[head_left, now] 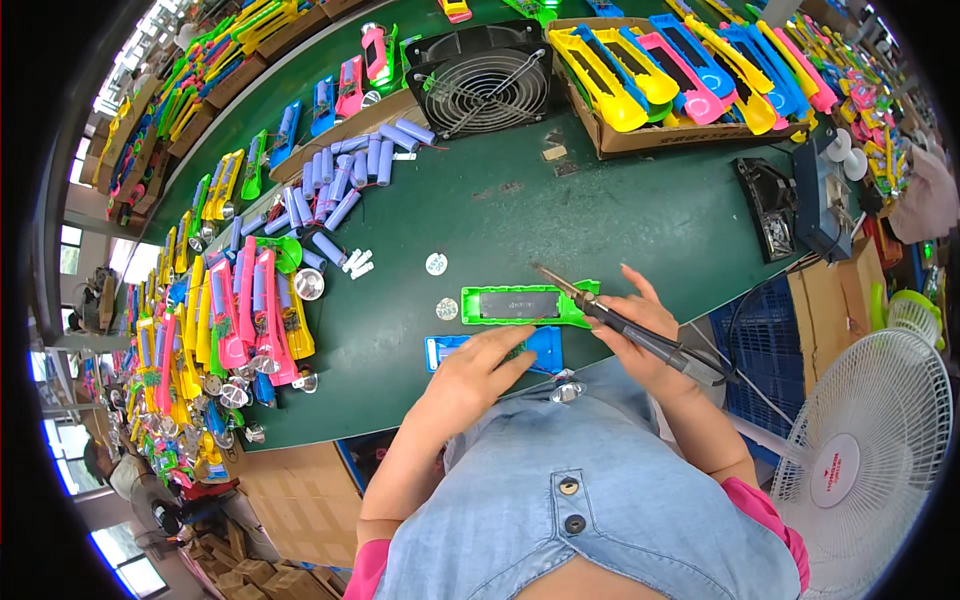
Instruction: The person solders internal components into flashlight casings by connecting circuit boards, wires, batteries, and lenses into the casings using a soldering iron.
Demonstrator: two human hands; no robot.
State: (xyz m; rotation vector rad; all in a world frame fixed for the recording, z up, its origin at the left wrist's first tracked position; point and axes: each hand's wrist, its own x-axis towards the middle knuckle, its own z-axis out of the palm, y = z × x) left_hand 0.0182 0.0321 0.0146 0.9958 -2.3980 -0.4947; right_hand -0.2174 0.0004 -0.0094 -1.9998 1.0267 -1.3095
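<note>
My right hand (642, 335) is closed around the handle of a soldering iron (640, 336). The iron's metal tip points up and left, above a green plastic housing (470, 306) with a dark panel in it. Just below lies a blue plastic housing (543, 350), close to the table's near edge. My left hand (480, 366) rests over it, fingers bent and gripping it; the fingertips partly hide a small circuit board inside. A silver reflector (567, 389) sits beside the blue housing's lower right, against my clothing.
Lilac battery cells (345, 168) lie piled at the upper left, near coloured housings (262, 310) with reflectors. A black fan (482, 82) stands at the back. Right of it, a cardboard box (640, 140) holds more housings. A blue soldering station (822, 200) and a white fan (870, 455) are at the right.
</note>
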